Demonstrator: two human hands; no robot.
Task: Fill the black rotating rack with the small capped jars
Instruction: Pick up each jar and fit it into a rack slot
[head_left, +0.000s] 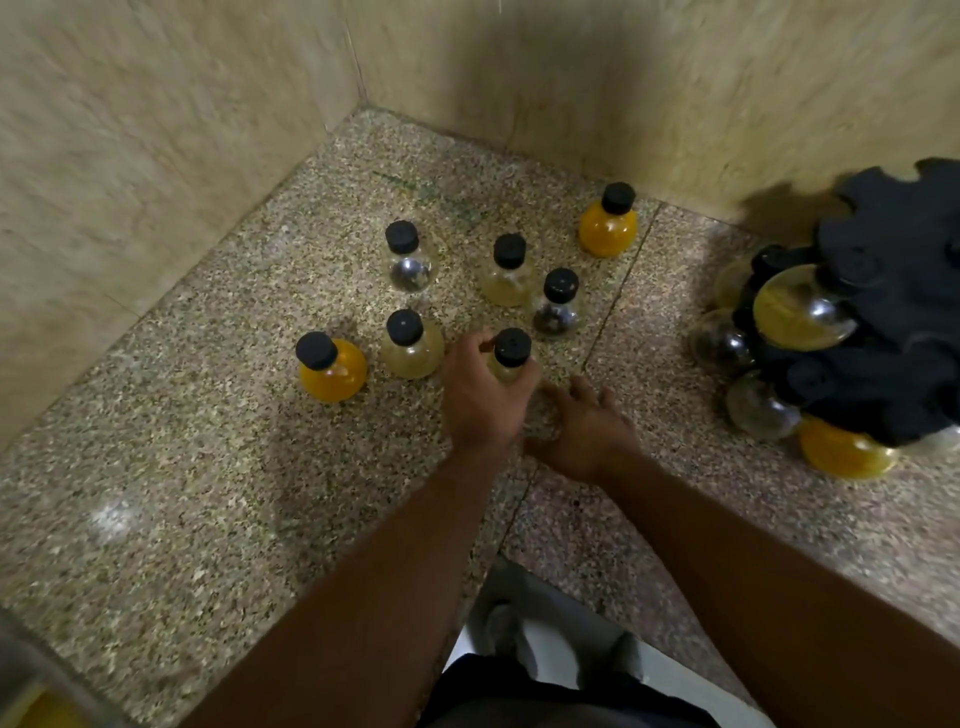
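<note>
Left hand (480, 395) closed around a pale yellow jar (511, 358) with black cap, near the middle of the speckled stone counter (208, 467). Right hand (584, 431) open just beside it, fingers spread, palm low to the counter, holding nothing. Six more capped jars standing upright to the left and far side: two orange (332, 366) (608, 223), two pale yellow (413, 345) (506, 273), two clear with dark contents (408, 260) (557, 304). Black rotating rack (883, 322) at the far right, several jars already hanging in its slots.
</note>
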